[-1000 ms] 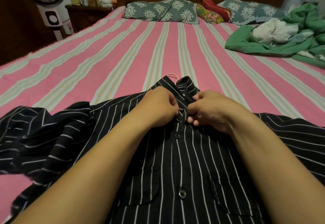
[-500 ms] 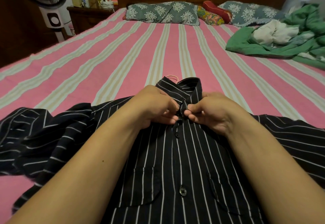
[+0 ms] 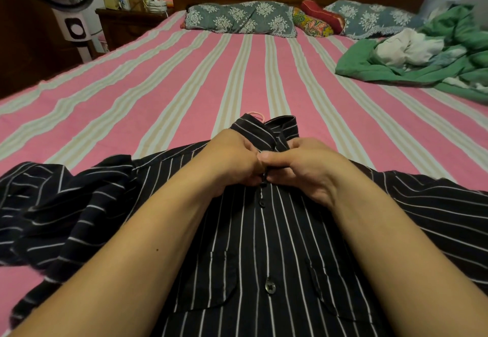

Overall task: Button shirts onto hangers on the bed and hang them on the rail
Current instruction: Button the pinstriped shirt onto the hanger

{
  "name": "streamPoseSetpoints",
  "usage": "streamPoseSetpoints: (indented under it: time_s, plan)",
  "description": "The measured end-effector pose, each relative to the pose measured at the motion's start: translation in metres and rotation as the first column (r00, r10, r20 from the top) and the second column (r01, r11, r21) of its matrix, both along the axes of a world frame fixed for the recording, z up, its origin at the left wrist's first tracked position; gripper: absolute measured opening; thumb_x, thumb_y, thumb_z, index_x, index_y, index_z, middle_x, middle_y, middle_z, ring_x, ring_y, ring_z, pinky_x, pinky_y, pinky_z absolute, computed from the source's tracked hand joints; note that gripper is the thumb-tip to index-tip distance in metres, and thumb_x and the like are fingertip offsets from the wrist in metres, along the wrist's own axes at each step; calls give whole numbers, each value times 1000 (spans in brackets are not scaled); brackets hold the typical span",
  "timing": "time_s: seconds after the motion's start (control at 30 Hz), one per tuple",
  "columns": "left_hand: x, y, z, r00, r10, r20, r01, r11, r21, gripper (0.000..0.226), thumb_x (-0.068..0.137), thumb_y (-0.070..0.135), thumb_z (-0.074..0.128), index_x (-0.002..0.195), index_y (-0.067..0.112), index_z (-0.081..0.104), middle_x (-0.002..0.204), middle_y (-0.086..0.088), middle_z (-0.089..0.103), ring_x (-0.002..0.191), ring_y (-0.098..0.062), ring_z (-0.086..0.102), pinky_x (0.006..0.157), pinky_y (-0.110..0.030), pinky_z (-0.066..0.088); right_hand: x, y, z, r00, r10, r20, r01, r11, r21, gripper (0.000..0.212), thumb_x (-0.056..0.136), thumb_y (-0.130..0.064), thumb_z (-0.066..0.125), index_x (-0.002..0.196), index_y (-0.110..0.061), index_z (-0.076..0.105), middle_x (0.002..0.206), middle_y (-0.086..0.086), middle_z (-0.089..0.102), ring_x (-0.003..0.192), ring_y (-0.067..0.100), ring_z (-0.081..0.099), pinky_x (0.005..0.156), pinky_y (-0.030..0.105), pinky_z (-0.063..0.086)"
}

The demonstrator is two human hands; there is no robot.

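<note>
Both my left hand [image 3: 235, 162] and right hand [image 3: 298, 167] pinch the shirt [image 3: 264, 244] placket at twelve o'clock; I advise holding the fabric taut and seating the button fully.

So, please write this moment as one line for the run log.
step: buttoning near collar | left hand: pinches striped shirt | right hand: pinches shirt | hanger hook: at collar | place: bed
</note>
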State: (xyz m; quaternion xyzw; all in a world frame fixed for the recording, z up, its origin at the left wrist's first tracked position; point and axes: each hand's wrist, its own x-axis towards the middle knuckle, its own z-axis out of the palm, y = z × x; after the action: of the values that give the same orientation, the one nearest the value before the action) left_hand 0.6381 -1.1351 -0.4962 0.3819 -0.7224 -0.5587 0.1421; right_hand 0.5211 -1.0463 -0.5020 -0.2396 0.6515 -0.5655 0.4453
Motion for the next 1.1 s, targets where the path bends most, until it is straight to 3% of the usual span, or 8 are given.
streamPoseSetpoints:
  time_s: [0.07, 0.2, 0.3, 0.5, 0.77, 0.87, 0.93, 1.1]
  plan:
    - [2, -3, 1, 1000, -22, -5, 23, 999, 42, 7, 85, -14, 66, 91, -12, 69, 72, -20, 65, 59, -24, 65, 60, -28, 62, -5, -2, -5, 999, -23, 30, 23, 1000, -8, 30, 79, 17, 70, 86, -6, 54, 101, 20, 64, 82, 28, 69, 59, 27, 59]
    - [5, -7, 2, 999, -21, -46, 29, 982, 188, 12, 87, -18, 61, 85, -8, 68, 74, -19, 65, 56, -23, 64, 54, -24, 60, -12, -3, -8, 996, 17, 87, -16, 1000, -12, 47, 77, 26, 59, 122, 15, 54, 103, 25, 62, 92, 34, 66, 60, 28, 59]
    - [5, -9, 0, 999, -8, -41, 16, 981, 191, 15, 89, -16, 60, 83, -4, 68, 75, -17, 65, 58, -22, 64, 55, -24, 60, -11, -4, -10, 998, 1, 55, 0, 1000, -23, 52, 76, 28, 58, 126, 18, 47, 105, 25, 59, 91, 35, 66, 60, 29, 60]
    - [4, -11, -4, 999, 25, -22, -23, 997, 75, 18, 86, -13, 69, 75, 1, 72, 62, -10, 66, 54, -17, 63, 59, -26, 61, -6, -5, -11, 997, -45, -60, 46, 999, 9, 46, 72, 29, 63, 114, 19, 50, 99, 25, 57, 84, 38, 67, 63, 34, 62]
    - [5, -9, 0, 997, 73, -29, -68, 983, 168, 21, 87, -16, 63, 74, 0, 65, 57, -9, 62, 50, -19, 61, 52, -26, 60, -6, -4, -10, 998, -39, -44, 39, 999, 5, 46, 73, 29, 63, 115, 20, 48, 101, 26, 57, 82, 37, 69, 59, 29, 59]
    - [5, -7, 1, 994, 101, -39, -93, 983, 160, 22, 84, -17, 64, 71, 1, 64, 56, -9, 62, 48, -20, 60, 48, -25, 56, -5, -2, -7, 997, 5, -72, -4, 1000, 18, 29, 74, 30, 62, 91, 8, 56, 87, 25, 60, 72, 33, 69, 56, 28, 60]
    - [4, -5, 1, 993, 110, -42, -103, 984, 146, 22, 83, -16, 65, 70, 1, 65, 54, -9, 62, 46, -19, 60, 47, -24, 54, -5, 0, -5, 996, 29, -89, -28, 999, 20, 33, 76, 32, 59, 77, -1, 53, 72, 20, 59, 64, 30, 68, 57, 29, 61]
    - [2, -5, -1, 996, 87, -13, -87, 995, 46, 25, 82, -12, 69, 66, 6, 64, 57, -9, 64, 49, -19, 60, 52, -26, 56, -5, 5, -1, 990, 117, -83, -117, 993, 5, 35, 78, 34, 54, 81, 0, 61, 69, 16, 60, 62, 24, 68, 64, 27, 62]
